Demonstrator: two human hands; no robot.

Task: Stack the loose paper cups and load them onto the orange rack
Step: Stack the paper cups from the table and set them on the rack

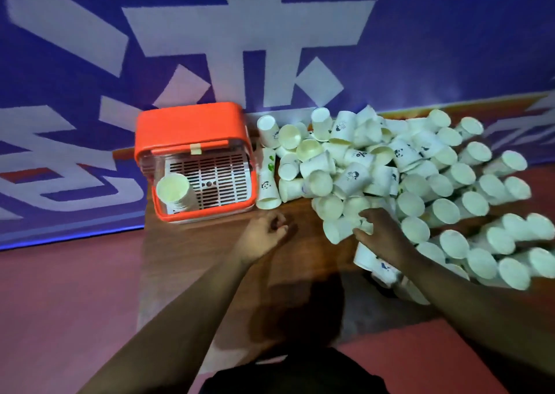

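The orange rack [189,123] stands at the table's far left, with a white slotted tray inside. One stack of paper cups [177,194] lies in its front left corner. A large heap of loose white paper cups [390,165] covers the right half of the table. My right hand [378,234] reaches into the heap's near edge, its fingers spread over a cup [339,228] lying on its side. My left hand [264,234] hovers over the bare wood in front of the rack, fingers loosely curled and holding nothing.
The wooden table [210,258] is narrow, with red floor on both sides. A blue wall with big white characters [249,42] rises right behind the rack and cups. A short stack of cups [267,180] lies beside the rack's right side.
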